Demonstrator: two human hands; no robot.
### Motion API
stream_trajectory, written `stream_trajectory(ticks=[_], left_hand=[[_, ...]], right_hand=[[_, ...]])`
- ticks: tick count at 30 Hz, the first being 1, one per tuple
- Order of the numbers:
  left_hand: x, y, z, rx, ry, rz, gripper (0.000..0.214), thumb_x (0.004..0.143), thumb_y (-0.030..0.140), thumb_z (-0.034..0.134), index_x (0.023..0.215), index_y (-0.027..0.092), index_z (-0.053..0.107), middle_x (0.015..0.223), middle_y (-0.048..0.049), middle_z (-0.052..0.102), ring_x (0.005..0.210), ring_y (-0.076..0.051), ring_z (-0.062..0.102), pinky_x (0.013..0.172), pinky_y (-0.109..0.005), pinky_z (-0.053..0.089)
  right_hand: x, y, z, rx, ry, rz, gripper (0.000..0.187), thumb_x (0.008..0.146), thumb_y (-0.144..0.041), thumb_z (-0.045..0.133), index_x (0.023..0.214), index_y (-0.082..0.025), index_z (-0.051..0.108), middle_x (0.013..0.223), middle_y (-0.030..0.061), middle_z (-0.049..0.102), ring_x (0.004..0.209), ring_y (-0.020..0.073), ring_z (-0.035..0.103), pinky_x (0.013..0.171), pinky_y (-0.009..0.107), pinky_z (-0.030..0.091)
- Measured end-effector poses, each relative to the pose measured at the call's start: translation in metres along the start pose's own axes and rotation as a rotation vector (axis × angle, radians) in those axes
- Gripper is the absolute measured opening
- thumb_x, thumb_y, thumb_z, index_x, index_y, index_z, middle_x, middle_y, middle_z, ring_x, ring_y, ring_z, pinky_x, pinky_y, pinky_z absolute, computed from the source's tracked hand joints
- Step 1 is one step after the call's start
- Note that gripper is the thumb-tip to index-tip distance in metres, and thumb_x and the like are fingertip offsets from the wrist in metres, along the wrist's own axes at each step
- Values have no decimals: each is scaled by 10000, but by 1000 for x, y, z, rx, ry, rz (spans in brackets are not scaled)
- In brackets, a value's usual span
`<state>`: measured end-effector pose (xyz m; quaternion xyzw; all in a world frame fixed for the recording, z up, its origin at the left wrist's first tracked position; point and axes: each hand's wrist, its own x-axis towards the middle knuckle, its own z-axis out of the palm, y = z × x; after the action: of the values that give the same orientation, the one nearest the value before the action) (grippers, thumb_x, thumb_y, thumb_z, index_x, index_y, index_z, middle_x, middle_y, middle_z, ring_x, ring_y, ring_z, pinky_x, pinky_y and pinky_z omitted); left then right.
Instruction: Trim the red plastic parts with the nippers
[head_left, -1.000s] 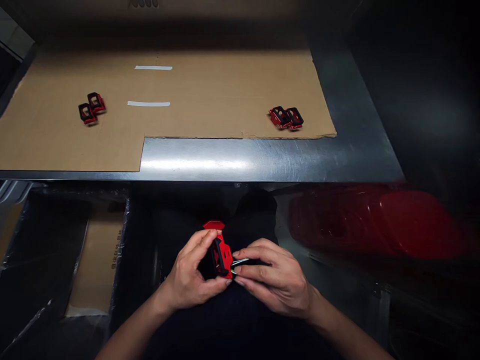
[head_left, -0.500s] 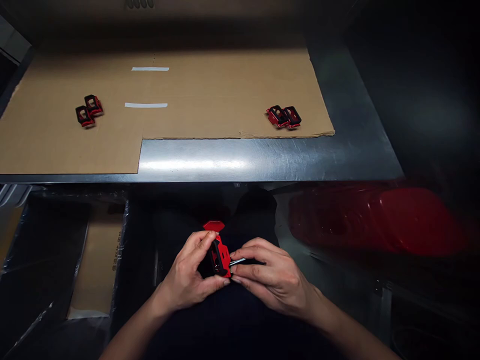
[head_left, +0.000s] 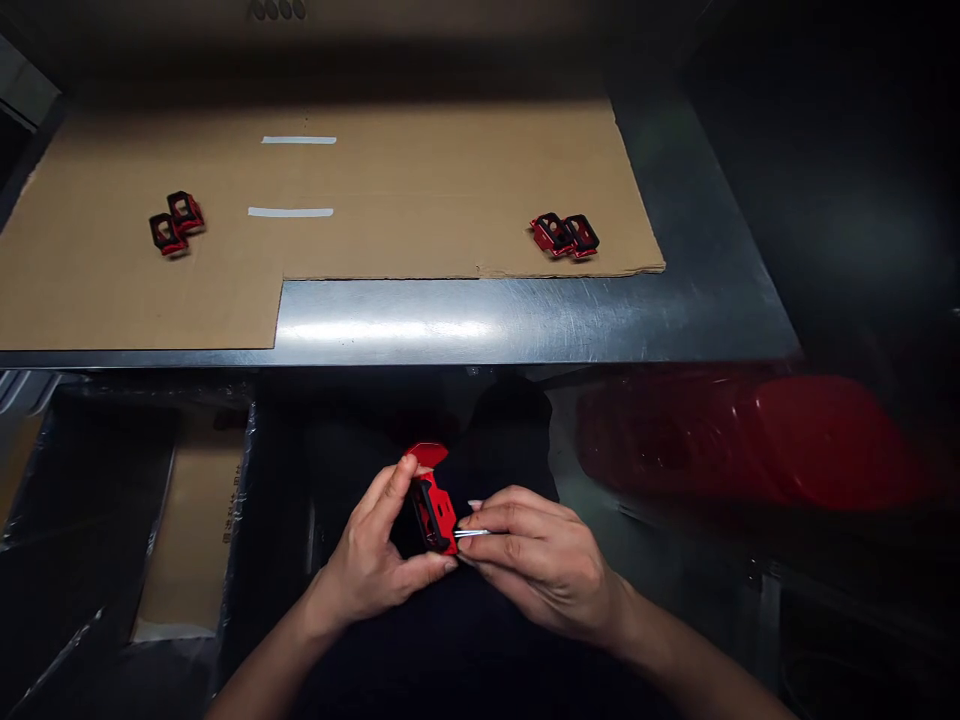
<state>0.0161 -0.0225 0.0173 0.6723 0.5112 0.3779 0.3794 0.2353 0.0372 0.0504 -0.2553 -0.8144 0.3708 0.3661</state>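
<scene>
Below the table edge, my left hand (head_left: 367, 545) is closed around a small red-and-black bracket-like part (head_left: 444, 512). Its thumb and fingers grip the black frame side, and a red flap sticks out at the top. My right hand (head_left: 544, 550) pinches a thin silver metal rod (head_left: 472, 533) between thumb and fingers. The rod's left end meets the lower red face of the part; whether it goes into a hole is hidden. Both hands are close together over my dark clothing.
On the table lies a cardboard sheet (head_left: 420, 180) with two white tape strips (head_left: 291, 212). Similar red-and-black parts sit in a left pair (head_left: 176, 225) and a right pair (head_left: 564, 236). The metal table edge (head_left: 525, 320) runs in front. A red stool-like object (head_left: 832, 440) is at right.
The silver rod has swung from a slant to nearly level against the part as my right fingers shifted. The left hand's thumb has moved slightly on the part, which is still held.
</scene>
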Motion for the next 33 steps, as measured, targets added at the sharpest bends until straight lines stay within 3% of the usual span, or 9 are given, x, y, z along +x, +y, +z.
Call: stream_trajectory(ticks=[4, 7, 11, 14, 18, 22, 28, 33], left_hand=[[-4, -6, 3, -102, 28, -14, 814, 873, 447, 709, 1554, 322, 281, 1305, -131, 523, 1158, -286, 611, 972, -497, 562], [-9, -10, 4, -262, 135, -25, 758, 876, 485, 697, 1515, 303, 331, 1376, -138, 515, 1292, -317, 545, 1071, -550, 486], [-12, -9, 4, -489, 299, -48, 701, 838, 496, 744, 1421, 325, 393, 1414, -117, 536, 1327, -319, 550, 1093, -559, 476], [-14, -7, 4, -528, 351, -58, 674, 810, 482, 779, 1362, 333, 421, 1431, -110, 541, 1312, -317, 574, 1076, -554, 497], [-16, -7, 4, -518, 379, -65, 675, 806, 483, 786, 1343, 325, 410, 1441, -119, 540, 1309, -312, 583, 1059, -531, 520], [-16, -10, 4, -558, 409, -57, 671, 796, 429, 813, 1337, 315, 432, 1442, -111, 552, 1310, -294, 587, 1073, -494, 515], [-9, -13, 3, -672, 414, -29, 691, 766, 301, 857, 1341, 310, 473, 1459, -83, 561, 1319, -227, 586, 1108, -339, 486], [-7, -19, 0, -687, 403, -2, 699, 765, 247, 856, 1347, 293, 472, 1465, -96, 551, 1318, -223, 587, 1102, -325, 494]], right_hand=[[0, 4, 4, 58, 75, 115, 204, 841, -80, 727, 994, -213, 747, 887, 49, 784, 805, 185, 726, 729, 317, 625], [9, 17, 2, 53, 200, 232, 185, 839, -105, 748, 964, -241, 757, 910, 38, 783, 834, 190, 719, 737, 326, 606], [42, 54, -10, -96, 426, 296, 74, 834, -219, 776, 899, -253, 763, 941, 43, 775, 907, 221, 713, 854, 400, 574], [74, 89, -19, -246, 535, 310, 69, 829, -290, 768, 865, -234, 751, 943, 51, 772, 949, 241, 704, 906, 439, 543], [106, 127, -24, -440, 516, 264, 50, 823, -258, 738, 811, -212, 726, 949, 71, 777, 989, 257, 678, 940, 449, 500], [112, 148, -20, -567, 487, 246, 47, 805, -254, 721, 800, -215, 695, 982, 72, 771, 1005, 266, 658, 970, 460, 469], [109, 150, -16, -653, 518, 258, 102, 792, -274, 699, 855, -215, 645, 1011, 78, 754, 1020, 273, 635, 951, 435, 482], [108, 149, -14, -707, 521, 275, 218, 778, -299, 701, 960, -204, 629, 1070, 96, 732, 1048, 284, 617, 958, 439, 488]])
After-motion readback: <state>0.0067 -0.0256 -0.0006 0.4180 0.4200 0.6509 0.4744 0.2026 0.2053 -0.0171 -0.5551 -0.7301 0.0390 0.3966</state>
